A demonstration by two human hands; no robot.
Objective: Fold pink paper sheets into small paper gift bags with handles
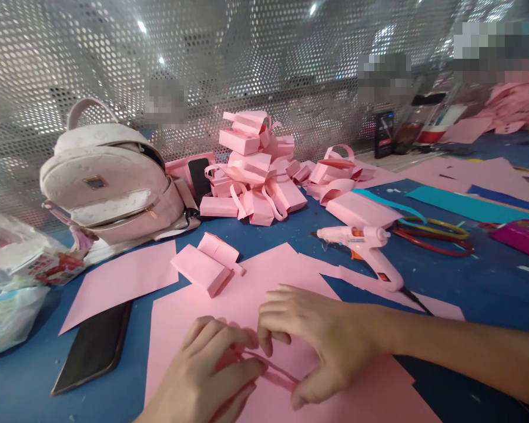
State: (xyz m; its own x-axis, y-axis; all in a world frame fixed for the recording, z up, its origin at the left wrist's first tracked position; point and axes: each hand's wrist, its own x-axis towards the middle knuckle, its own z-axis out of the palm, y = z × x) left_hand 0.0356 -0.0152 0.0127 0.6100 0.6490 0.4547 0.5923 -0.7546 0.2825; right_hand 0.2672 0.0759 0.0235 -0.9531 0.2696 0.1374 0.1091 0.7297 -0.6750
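Low in the head view, a narrow folded strip of pink paper (278, 374) lies between my hands, above a large pink sheet (180, 329). My left hand (211, 367) pinches the strip's left end between thumb and fingers. My right hand (317, 343) has its fingers curled over the sheet and its thumb against the strip's right end; part of the grip is hidden. Just beyond my hands sits a small folded pink paper box (200, 270). A pink hot glue gun (364, 247) lies on its side to the right, nozzle pointing left.
Pink paper bags with handles (255, 170) are heaped at the back. A pale backpack (110, 182) stands left of them. A dark phone (94, 346) lies partly under a pink sheet (127, 282). Plastic bags (13, 317) sit far left, a magenta object (522, 238) far right.
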